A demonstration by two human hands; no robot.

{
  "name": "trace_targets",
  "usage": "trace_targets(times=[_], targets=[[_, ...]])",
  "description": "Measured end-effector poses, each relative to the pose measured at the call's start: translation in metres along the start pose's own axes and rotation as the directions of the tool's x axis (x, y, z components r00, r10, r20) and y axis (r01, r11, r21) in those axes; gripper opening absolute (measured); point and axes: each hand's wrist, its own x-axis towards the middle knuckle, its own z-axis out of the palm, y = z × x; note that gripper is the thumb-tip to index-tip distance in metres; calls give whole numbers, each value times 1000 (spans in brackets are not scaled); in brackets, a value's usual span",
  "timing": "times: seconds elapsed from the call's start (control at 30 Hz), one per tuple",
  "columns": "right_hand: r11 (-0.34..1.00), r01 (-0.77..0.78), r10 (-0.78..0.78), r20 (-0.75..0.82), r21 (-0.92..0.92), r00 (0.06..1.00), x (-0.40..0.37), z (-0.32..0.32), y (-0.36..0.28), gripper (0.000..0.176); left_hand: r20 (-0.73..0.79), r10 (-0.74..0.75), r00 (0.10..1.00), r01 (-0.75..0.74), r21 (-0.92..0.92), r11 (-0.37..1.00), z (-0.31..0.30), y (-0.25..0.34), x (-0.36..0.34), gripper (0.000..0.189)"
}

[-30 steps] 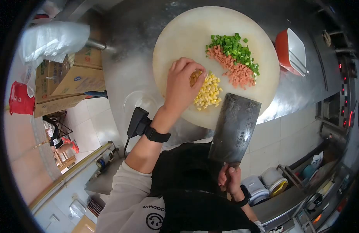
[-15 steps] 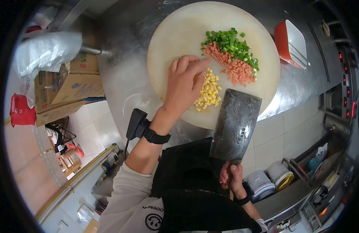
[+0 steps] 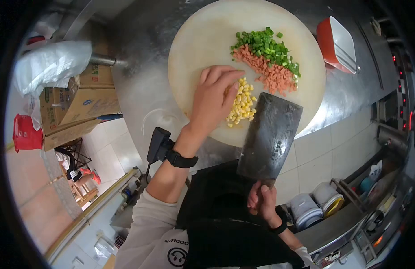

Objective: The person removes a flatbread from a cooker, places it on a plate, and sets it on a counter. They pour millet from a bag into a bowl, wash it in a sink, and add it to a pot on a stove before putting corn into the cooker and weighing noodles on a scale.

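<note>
My left hand (image 3: 214, 93) rests on the round white cutting board (image 3: 192, 49), cupped along the left side of a pile of yellow corn kernels (image 3: 243, 105). Its fingers are bent and apart from the thumb, and I see nothing held in it. In my right hand (image 3: 264, 202) is the handle of a dark, broad cleaver (image 3: 271, 136). The blade lies flat-side up over the board's near edge, just right of the corn. Farther back are pinkish-orange diced pieces (image 3: 272, 78), with chopped green onion (image 3: 266, 47) bordering them.
An orange-and-white container (image 3: 340, 47) holding a metal utensil stands on the steel counter (image 3: 131, 89), right of the board. Cardboard boxes (image 3: 88, 101) are stacked at the left. White buckets (image 3: 304, 208) sit low on the right. Another person's legs (image 3: 84, 177) show at far left.
The cleaver and my right hand have shifted slightly left and up, the blade nearer the corn. My left hand stays beside the corn. The whole view has tilted a little.
</note>
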Motion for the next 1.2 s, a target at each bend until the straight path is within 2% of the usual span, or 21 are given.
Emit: trace_targets(times=[0.1, 0.17, 0.2, 0.27, 0.4, 0.57, 0.7, 0.77, 0.87, 0.9, 0.97, 1.07, 1.2], targets=[[1000, 30, -30, -22, 1, 999, 3, 11, 6, 41, -29, 43, 999, -44, -30, 999, 5, 2, 2, 15], [997, 61, -57, -80, 46, 995, 1, 26, 11, 38, 82, 32, 996, -28, -45, 999, 5, 7, -1, 18], [992, 101, -97, -47, 80, 994, 2, 29, 12, 30, 80, 35, 996, -31, -46, 998, 3, 9, -3, 18], [991, 106, -102, -56, 86, 993, 5, 36, 15, 30, 116, -1, 993, 8, -56, 998, 0, 12, -6, 17], [988, 128, -124, -56, 81, 991, 8, 44, 16, 28, 116, 17, 993, -7, -81, 997, 1, 14, -18, 18], [988, 136, -133, -42, 77, 990, 12, 48, 19, 25, 26, -43, 999, 45, -94, 995, 6, 22, -21, 22], [991, 125, -121, -61, 55, 991, 18, 54, 18, 26, 14, -31, 999, 32, -50, 998, 10, 27, -23, 24], [993, 110, -108, -51, 52, 993, 19, 56, 19, 26, -25, -98, 995, 95, -117, 989, 13, 27, -27, 25], [996, 82, -81, -35, 44, 996, 24, 58, 22, 27, -108, -126, 986, 105, -181, 978, 16, 28, -29, 21], [996, 80, -79, -23, 44, 997, 26, 59, 23, 27, -109, -125, 986, 104, -179, 978, 16, 28, -29, 21], [996, 78, -77, -5, 44, 997, 28, 59, 23, 27, -76, -162, 984, 134, -292, 947, 14, 27, -31, 26], [997, 77, -77, -17, 26, 997, 28, 61, 22, 27, -161, -136, 978, 88, -273, 958, 11, 17, -31, 20], [997, 81, -81, -22, 10, 996, 28, 61, 23, 26, -187, -141, 972, 103, -199, 975, 5, 11, -33, 20]])
